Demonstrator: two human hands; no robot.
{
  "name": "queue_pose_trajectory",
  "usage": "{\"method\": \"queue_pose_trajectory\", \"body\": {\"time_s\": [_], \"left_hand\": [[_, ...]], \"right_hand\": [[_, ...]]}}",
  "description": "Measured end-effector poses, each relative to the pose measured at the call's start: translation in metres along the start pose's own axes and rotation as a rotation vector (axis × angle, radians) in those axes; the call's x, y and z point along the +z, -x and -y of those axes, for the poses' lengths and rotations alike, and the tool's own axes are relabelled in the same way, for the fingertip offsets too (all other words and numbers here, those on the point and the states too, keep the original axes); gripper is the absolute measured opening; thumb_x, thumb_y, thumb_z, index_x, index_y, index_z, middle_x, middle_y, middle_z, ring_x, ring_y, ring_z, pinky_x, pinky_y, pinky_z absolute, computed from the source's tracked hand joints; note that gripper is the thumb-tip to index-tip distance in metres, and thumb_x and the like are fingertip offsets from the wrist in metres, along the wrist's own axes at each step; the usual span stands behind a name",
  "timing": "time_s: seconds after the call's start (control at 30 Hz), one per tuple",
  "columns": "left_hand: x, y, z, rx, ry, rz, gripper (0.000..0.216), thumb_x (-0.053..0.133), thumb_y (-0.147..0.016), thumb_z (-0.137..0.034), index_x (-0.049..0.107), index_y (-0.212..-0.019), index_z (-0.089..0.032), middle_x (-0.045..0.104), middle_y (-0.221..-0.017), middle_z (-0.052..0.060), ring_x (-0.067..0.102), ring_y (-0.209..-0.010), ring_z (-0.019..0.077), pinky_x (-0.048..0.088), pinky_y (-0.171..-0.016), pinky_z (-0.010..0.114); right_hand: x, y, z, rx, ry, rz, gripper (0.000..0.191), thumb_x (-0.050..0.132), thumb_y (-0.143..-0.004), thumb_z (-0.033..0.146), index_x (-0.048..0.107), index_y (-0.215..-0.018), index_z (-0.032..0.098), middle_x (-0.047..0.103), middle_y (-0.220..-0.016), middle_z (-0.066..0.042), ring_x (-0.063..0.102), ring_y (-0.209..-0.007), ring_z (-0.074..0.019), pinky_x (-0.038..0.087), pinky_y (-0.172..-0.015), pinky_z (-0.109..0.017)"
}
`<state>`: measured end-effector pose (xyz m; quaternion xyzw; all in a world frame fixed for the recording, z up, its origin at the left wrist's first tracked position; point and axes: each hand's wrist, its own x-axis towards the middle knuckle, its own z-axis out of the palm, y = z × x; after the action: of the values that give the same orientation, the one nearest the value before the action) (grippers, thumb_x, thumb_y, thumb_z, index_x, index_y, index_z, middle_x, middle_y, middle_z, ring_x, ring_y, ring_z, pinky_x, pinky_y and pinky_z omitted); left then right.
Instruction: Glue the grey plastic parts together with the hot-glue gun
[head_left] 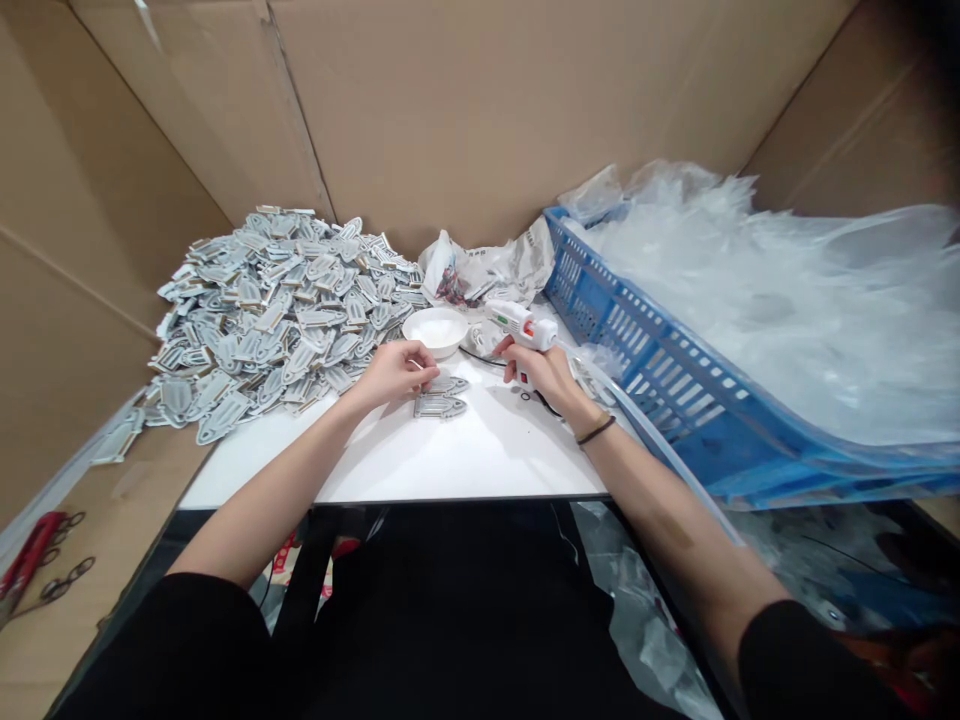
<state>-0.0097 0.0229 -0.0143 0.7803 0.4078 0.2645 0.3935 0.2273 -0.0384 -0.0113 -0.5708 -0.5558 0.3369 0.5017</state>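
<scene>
My right hand (pixel 551 375) is wrapped round the handle of a white hot glue gun (pixel 510 318), its nozzle pointing left and up. A long translucent glue stick (pixel 664 450) trails from the gun's back, down along my right forearm. Over the white tabletop, my left hand (pixel 397 373) has thumb and fingers pinched together; whatever is between them is too small to make out. Just beside those fingertips lie flat grey plastic pieces (pixel 441 404) with pointed ends and slots. Behind them stands a white bowl (pixel 435 331).
At the left rises a large pile of similar grey pieces (pixel 277 310). A blue crate (pixel 660 350) full of clear plastic bags (pixel 787 300) flanks the right. Crumpled packaging (pixel 499 262) with small red and dark parts lies behind the bowl. Cardboard walls (pixel 525 110) enclose the back.
</scene>
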Motion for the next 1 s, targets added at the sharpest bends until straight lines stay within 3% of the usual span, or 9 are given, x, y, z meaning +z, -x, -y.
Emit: {"method": "queue_pose_trajectory", "body": {"time_s": [0.17, 0.27, 0.53, 0.7, 1.0], "left_hand": [[0.003, -0.002, 0.008, 0.075, -0.348, -0.128, 0.02, 0.067, -0.075, -0.034, 0.064, -0.071, -0.015, 0.066, -0.064, 0.001, 0.057, -0.058, 0.0127, 0.041, -0.061, 0.023], [0.004, -0.004, 0.013, 0.112, -0.433, -0.131, 0.02, 0.064, -0.078, -0.033, 0.066, -0.07, -0.015, 0.066, -0.068, 0.002, 0.056, -0.061, 0.0133, 0.04, -0.066, 0.024], [0.008, -0.004, 0.017, 0.246, -0.454, -0.068, 0.026, 0.058, -0.085, -0.038, 0.07, -0.08, -0.015, 0.067, -0.084, 0.005, 0.056, -0.068, 0.0148, 0.04, -0.069, 0.025], [0.008, -0.002, 0.013, 0.301, -0.47, -0.005, 0.029, 0.066, -0.081, -0.044, 0.07, -0.088, -0.016, 0.067, -0.093, 0.004, 0.055, -0.068, 0.0133, 0.04, -0.067, 0.024], [0.012, -0.005, 0.016, 0.359, -0.363, 0.06, 0.023, 0.066, -0.082, -0.038, 0.07, -0.088, -0.016, 0.066, -0.088, 0.005, 0.054, -0.065, 0.0115, 0.042, -0.065, 0.023]], "right_hand": [[-0.001, 0.001, 0.001, -0.014, -0.026, 0.006, 0.014, 0.055, -0.068, 0.028, 0.065, -0.07, 0.017, 0.056, -0.044, 0.002, 0.048, -0.045, -0.0117, 0.036, -0.048, -0.022], [-0.001, 0.0, 0.0, -0.01, -0.03, 0.01, 0.013, 0.056, -0.068, 0.027, 0.065, -0.07, 0.017, 0.056, -0.043, 0.002, 0.048, -0.044, -0.0114, 0.035, -0.047, -0.022], [0.0, 0.001, 0.002, 0.012, -0.008, 0.011, 0.014, 0.056, -0.068, 0.026, 0.065, -0.071, 0.017, 0.055, -0.042, 0.003, 0.049, -0.045, -0.0119, 0.036, -0.047, -0.022], [-0.001, 0.0, 0.0, -0.005, 0.006, 0.015, 0.013, 0.056, -0.069, 0.027, 0.065, -0.072, 0.018, 0.055, -0.043, 0.003, 0.05, -0.046, -0.0119, 0.035, -0.047, -0.022], [0.001, 0.003, 0.004, 0.028, 0.041, 0.019, 0.017, 0.055, -0.068, 0.028, 0.066, -0.074, 0.017, 0.057, -0.046, 0.002, 0.049, -0.047, -0.0115, 0.037, -0.048, -0.021]]}}
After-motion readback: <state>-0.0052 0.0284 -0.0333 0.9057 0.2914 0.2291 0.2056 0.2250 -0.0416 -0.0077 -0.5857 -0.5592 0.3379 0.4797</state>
